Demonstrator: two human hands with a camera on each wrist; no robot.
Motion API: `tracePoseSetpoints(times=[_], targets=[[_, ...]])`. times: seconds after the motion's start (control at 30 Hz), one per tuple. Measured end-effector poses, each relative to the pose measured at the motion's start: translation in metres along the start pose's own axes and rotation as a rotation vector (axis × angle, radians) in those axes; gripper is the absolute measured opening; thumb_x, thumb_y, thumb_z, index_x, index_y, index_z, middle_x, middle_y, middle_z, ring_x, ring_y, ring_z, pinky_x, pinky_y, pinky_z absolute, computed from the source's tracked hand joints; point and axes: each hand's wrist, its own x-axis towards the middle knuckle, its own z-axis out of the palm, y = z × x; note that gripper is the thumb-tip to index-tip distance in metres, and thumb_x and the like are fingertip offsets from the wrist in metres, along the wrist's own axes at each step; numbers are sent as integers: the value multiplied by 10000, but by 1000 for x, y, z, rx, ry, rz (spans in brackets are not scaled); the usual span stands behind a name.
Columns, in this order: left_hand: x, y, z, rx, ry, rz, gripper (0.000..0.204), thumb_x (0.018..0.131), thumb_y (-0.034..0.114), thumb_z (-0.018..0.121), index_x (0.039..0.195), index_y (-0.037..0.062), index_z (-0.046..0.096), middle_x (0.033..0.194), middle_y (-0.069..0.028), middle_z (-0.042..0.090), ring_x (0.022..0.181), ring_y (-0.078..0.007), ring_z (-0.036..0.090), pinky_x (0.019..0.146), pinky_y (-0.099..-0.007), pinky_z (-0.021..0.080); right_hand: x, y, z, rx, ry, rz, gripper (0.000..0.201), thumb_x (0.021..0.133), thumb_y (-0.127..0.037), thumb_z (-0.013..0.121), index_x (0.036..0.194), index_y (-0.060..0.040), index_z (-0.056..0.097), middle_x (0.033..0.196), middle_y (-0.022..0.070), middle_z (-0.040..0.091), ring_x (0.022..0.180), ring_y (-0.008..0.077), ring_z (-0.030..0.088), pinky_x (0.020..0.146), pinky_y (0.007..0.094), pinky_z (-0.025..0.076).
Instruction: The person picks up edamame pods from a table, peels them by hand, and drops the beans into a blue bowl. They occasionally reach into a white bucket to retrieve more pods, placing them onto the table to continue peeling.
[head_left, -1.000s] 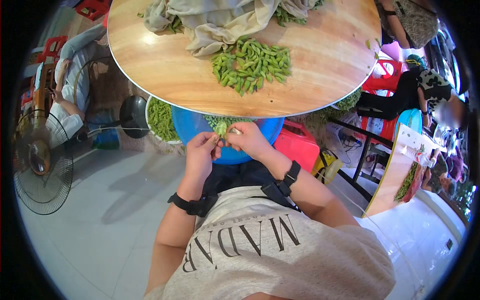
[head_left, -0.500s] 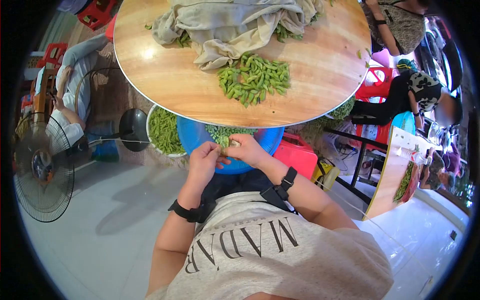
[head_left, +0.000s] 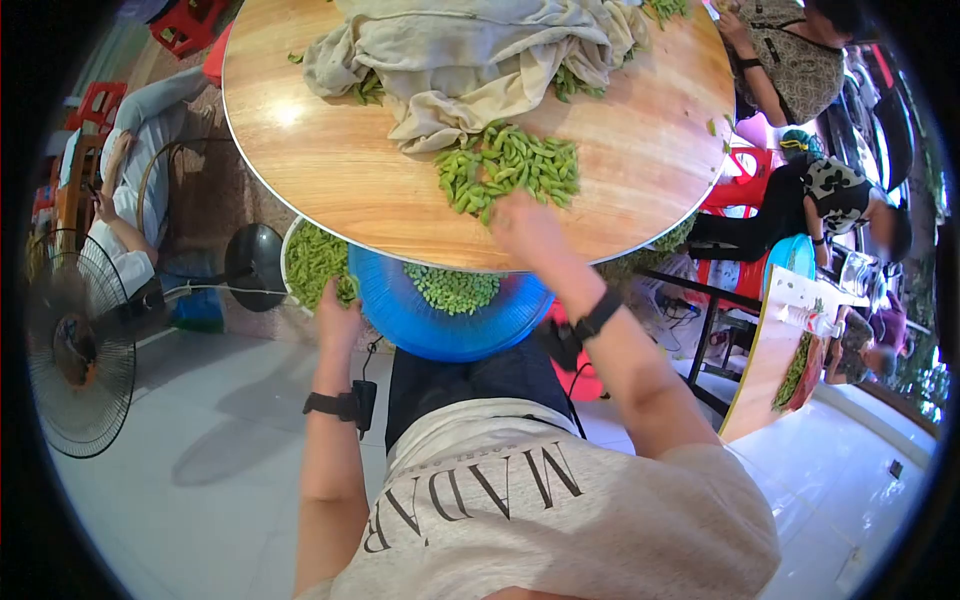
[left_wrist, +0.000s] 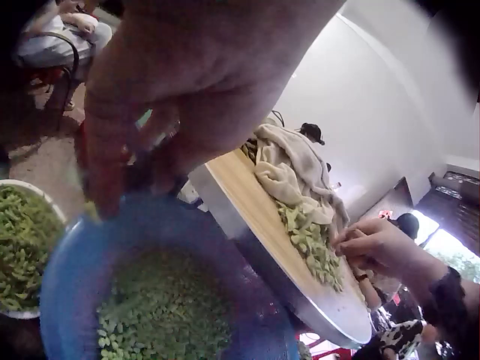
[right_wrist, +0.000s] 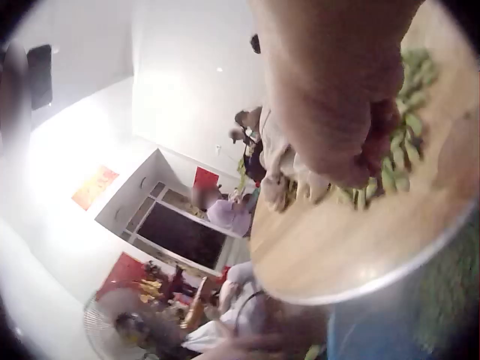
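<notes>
The left hand [head_left: 338, 318] is at the rim of a white basin of green pods [head_left: 318, 262], fingers pointing down and apart; a small greenish bit shows at a fingertip in the left wrist view. At the near edge of a pile of green pods [head_left: 530, 160] on the round table, the right hand [head_left: 528, 232] touches the pods with bent fingers; whether it pinches one is hidden. Between the hands a blue basin [head_left: 390, 318] holds shelled green beans [head_left: 455, 290].
A crumpled beige cloth [head_left: 450, 65] lies on the round wooden table [head_left: 330, 190], over more pods. A standing fan [head_left: 80, 345] is at the left, a red stool [head_left: 585, 375] beside the right knee. Other people sit to the left and right.
The hands, together over the blue basin before, have separated: the left moved left to the white basin, the right forward to the pod pile. The beans in the blue basin show more fully.
</notes>
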Motion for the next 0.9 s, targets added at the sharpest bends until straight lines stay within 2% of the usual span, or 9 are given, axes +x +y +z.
tracePoseSetpoints(times=[0.07,0.17,0.23,0.33,0.43,0.53,0.67,0.77,0.9], targets=[[5,-17,2,77,43,108,385,777,17,549,1150,-17,461,1022,-175,549,615,-173,615,451,-245,456,32,22,0,-105,59,-24,115,700,-115,530,766,-38,585,869,160,515,721,347,554,645,435,455],[-23,64,-16,-315,-80,-184,363,778,16,550,1132,-11,477,1013,-149,564,609,-166,606,453,-246,450,58,33,-3,-266,-35,-115,116,712,-118,535,787,-45,586,868,154,512,706,341,555,642,425,457],[-30,76,-10,-428,-177,-159,348,793,42,541,1133,-3,481,994,-131,573,603,-153,599,453,-230,434,62,34,-11,-273,-72,-160,129,722,-112,539,822,-49,590,831,158,528,687,333,555,627,408,456],[-44,116,-6,-668,-324,-86,303,814,80,533,1099,-16,499,936,-111,587,604,-144,600,451,-209,412,50,32,-29,325,103,-108,159,730,-101,569,859,-8,586,672,121,544,621,237,557,526,324,427],[-58,172,-4,-930,-406,-104,259,829,95,526,1050,-40,525,868,-89,603,578,-125,585,440,-197,387,15,5,-51,1157,-310,359,146,774,-147,584,869,-38,604,601,44,534,576,101,498,466,217,343],[-65,197,-7,-1046,-510,-113,221,832,93,528,1000,-49,553,798,-75,612,528,-96,544,425,-191,365,-22,-15,-44,1502,-375,340,144,780,-145,592,866,-30,606,617,-11,516,560,38,443,457,177,297],[-73,198,-8,-932,-607,-69,178,815,76,551,943,-43,583,734,-67,613,474,-67,476,412,-184,346,-47,-29,-67,1205,-348,90,192,819,-193,569,901,-23,603,621,-13,505,519,41,423,444,179,319],[-89,209,-11,-909,-481,-58,150,780,43,588,901,-45,593,711,-68,609,468,-58,460,405,-184,340,-57,-20,-73,1198,-403,267,269,856,-281,519,886,-25,597,629,-14,494,519,42,419,451,178,332],[-107,216,-8,-723,-320,47,133,744,15,624,866,-35,606,703,-63,610,493,-72,492,433,-192,384,-70,-18,-77,1307,-533,289,397,883,-402,429,821,-31,557,623,-8,484,505,50,412,450,183,339]])
